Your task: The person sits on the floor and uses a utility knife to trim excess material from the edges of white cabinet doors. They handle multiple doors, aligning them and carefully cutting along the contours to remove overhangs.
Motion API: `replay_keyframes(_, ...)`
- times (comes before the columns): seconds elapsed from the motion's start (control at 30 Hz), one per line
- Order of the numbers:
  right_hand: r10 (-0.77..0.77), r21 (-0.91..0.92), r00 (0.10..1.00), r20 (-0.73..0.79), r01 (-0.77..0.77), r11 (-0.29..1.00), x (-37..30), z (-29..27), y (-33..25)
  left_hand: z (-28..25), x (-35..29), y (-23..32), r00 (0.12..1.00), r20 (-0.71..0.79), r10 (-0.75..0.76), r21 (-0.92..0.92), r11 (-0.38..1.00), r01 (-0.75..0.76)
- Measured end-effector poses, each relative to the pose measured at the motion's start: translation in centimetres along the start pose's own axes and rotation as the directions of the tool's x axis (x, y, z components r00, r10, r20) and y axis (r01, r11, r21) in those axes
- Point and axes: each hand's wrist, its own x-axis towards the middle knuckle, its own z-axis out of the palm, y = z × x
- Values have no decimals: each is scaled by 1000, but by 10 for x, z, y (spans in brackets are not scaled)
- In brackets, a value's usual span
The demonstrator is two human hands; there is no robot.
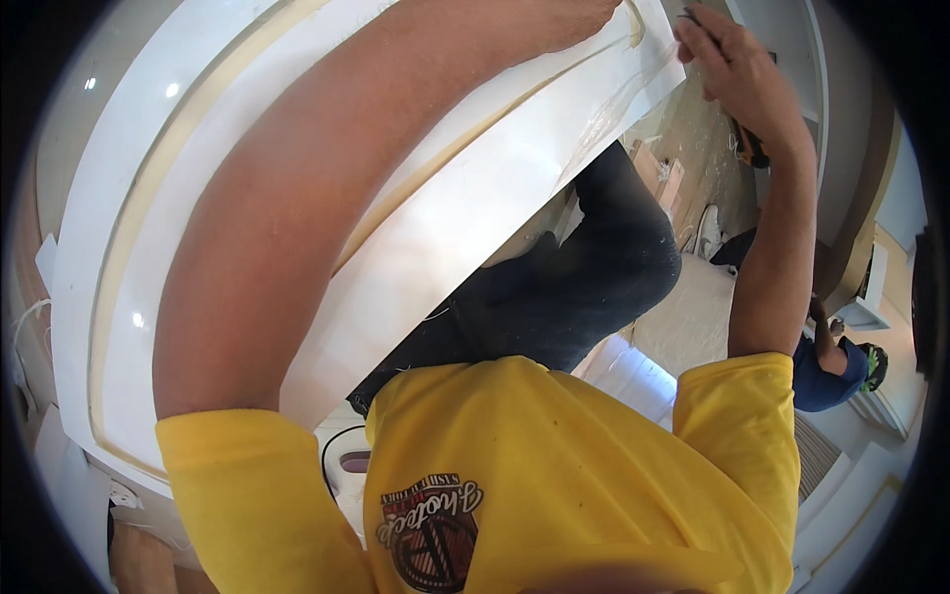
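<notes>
A large white panel [475, 213] with curved beige strips lies across my front, slanting up to the right. My left arm reaches over it, and my left hand [592, 18] rests near its far right end; the fingers are cut off by the top edge of the view. Just past the panel's right corner is my right hand [737, 69], its fingers closed on a slim dark object [689, 14] whose kind I cannot make out. Wrinkled clear film [606, 117] clings to the panel near that corner.
An orange-and-black tool [752, 148] shows behind my right wrist. Wood offcuts [661, 173] and scraps lie on the floor beyond my dark-trousered knee [633, 238]. Another person in a blue shirt [829, 374] is at the far right. A dark cable [327, 457] curves below the panel.
</notes>
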Motion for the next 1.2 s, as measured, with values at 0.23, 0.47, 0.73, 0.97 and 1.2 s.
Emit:
replay_keyframes(0.23, -277, -128, 952, -130, 261, 957, 1, 24, 9, -1, -3, 1, 993, -117, 13, -6, 1000, -14)
replay_keyframes(0.47, -299, -161, 945, -135, 277, 947, 9, 28, 10, -3, 1, -1, 999, -40, 12, 11, 1000, -11)
replay_keyframes(0.73, -370, -373, 914, -167, 289, 882, 15, 42, 13, -8, -1, 0, 1000, 2, 5, 21, 1000, -5)
replay_keyframes(0.97, -368, -361, 924, -106, 310, 880, 20, 40, 16, -7, -3, -2, 1000, -16, 3, 2, 1000, -3)
replay_keyframes(1.2, -248, -361, 969, 24, 239, 901, 31, 36, 18, 0, -3, -3, 995, -93, 33, -9, 999, -34)
